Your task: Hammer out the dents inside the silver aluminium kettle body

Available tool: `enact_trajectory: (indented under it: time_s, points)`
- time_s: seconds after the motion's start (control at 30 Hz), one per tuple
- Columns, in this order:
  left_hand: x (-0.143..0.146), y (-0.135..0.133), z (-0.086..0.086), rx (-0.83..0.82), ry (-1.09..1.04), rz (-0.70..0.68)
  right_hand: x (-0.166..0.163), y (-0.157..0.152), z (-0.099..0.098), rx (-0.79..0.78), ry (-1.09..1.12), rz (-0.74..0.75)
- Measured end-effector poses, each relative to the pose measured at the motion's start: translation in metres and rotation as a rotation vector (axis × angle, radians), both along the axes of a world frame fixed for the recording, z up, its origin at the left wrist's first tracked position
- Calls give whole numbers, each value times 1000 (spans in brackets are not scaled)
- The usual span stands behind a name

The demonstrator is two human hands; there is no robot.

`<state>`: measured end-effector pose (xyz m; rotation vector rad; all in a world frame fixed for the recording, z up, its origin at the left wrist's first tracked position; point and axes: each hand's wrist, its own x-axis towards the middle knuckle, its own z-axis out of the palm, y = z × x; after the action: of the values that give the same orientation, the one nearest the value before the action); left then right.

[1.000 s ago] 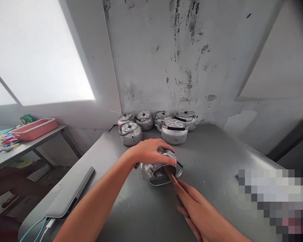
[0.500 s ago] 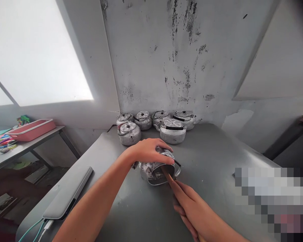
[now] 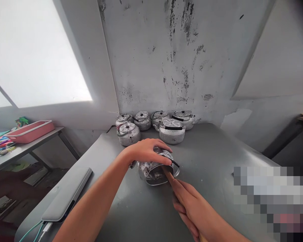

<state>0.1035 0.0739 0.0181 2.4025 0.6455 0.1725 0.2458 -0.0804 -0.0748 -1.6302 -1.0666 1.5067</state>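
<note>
An aluminium kettle (image 3: pixel 143 172) lies tipped on the table, its round opening facing me. My left hand (image 3: pixel 150 151) grips it from above, thumb and fingers curved over its upper side near the black-gripped handle (image 3: pixel 175 163). In my right hand (image 3: pixel 188 201) is a wooden stick (image 3: pixel 169 173), with the fingers wrapped round it. The stick's far end reaches into the kettle's opening, so its tip is hidden. Its light-coloured near end shows below my palm.
Several lidded aluminium kettles (image 3: pixel 172 135) stand at the back of the grey table (image 3: pixel 204 205), against the stained wall. A grey power bank (image 3: pixel 68 193) with cables lies at the left. On a side table, a pink tray (image 3: pixel 31 131) sits beside colourful items. A blurred-out patch covers the right.
The whole view has shifted very slightly. Both hands keep their hold, and the kettle and stick stay in nearly the same place.
</note>
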Motion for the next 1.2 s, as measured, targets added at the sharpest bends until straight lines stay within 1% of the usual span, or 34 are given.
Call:
enact_trajectory:
  time_s: [0.17,0.23,0.37,0.43,0.53,0.7,0.8,0.9,1.03,1.2]
  points:
    - [0,3,-2,-21,-10,-12,-2,0,0,-35,-10,14]
    - [0,4,-3,-25,-13,-11,-3,0,-2,-17,-10,-9]
    - [0,4,-3,-27,-12,-10,-3,1,-4,-35,-33,18]
    - [0,4,-3,-29,-15,-16,-3,1,-3,-19,-40,1]
    - [-1,4,-3,-26,-17,-26,-2,-1,3,4,-22,-26]
    - [-2,6,-3,-25,-5,-42,-4,-1,20,-96,36,-35]
    - [-2,8,-3,-16,0,-49,-6,2,25,-110,31,-35]
    - [-1,9,-3,-12,18,-47,-8,4,21,-57,12,-12]
    - [-1,8,-3,-11,20,-44,-8,2,11,13,4,0]
    - [-2,7,-2,-19,18,-35,-5,-2,-1,-28,33,-29]
